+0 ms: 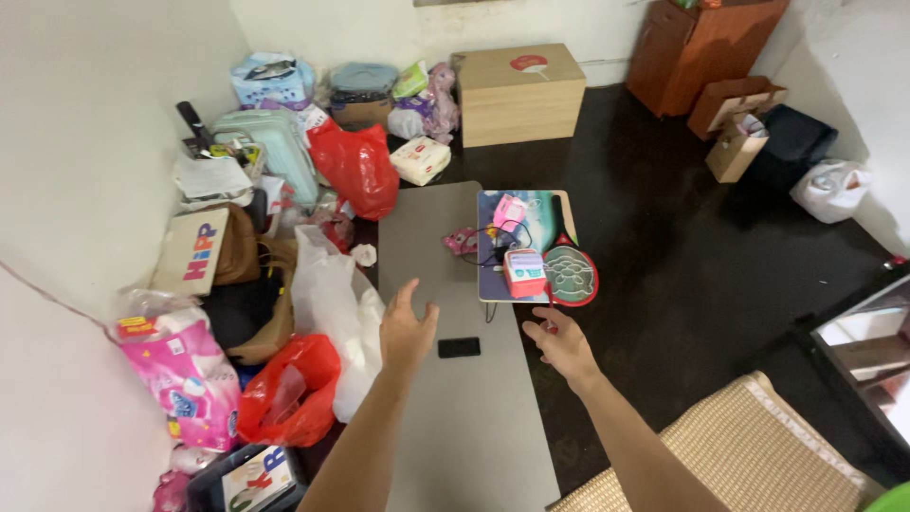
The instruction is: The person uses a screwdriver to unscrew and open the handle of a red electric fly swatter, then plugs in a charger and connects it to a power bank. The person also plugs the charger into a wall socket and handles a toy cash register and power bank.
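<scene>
Left hand [408, 332] grip spread, empty; black phone [459, 347] just beside. Right hand [561, 341] open, empty.

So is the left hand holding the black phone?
No, the left hand hovers open above the grey table, and the black phone lies flat beside it, untouched.

Framed mirror [872, 360] cut off right

Black phone [459, 347], grey table [427, 237]
</scene>
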